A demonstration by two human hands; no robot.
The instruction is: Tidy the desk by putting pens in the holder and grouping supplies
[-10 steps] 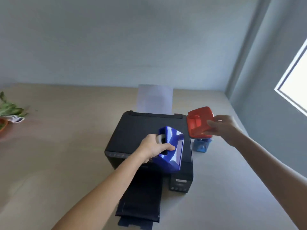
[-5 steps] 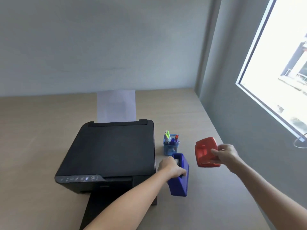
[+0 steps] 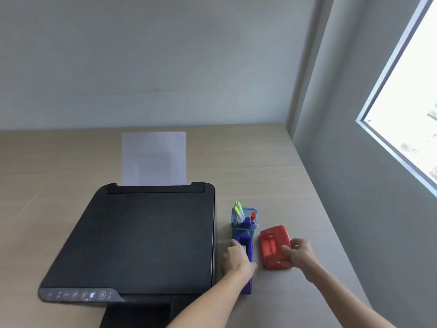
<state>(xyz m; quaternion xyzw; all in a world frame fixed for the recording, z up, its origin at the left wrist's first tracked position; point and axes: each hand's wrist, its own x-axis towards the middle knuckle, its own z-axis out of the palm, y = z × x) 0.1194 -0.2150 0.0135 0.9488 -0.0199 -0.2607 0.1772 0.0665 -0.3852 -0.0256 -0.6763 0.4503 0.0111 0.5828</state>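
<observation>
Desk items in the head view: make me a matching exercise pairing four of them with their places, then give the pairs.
1. Black flatbed printer
2. Blue mesh pen holder
3. Dark blue plastic tape dispenser
4. Red plastic hole punch

A. Under the left hand
B. Farthest left
C. In the right hand
D. Behind the dispenser

Pairs: 1-B, 2-D, 3-A, 4-C

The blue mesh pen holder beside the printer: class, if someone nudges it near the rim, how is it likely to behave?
The pen holder looks tall for its narrow base, so a high push would probably tip it. The pens stand loose and lean to one side, so they would likely rattle or spill. Its mesh wall suggests it is light and may slide easily on the smooth desk.
</observation>
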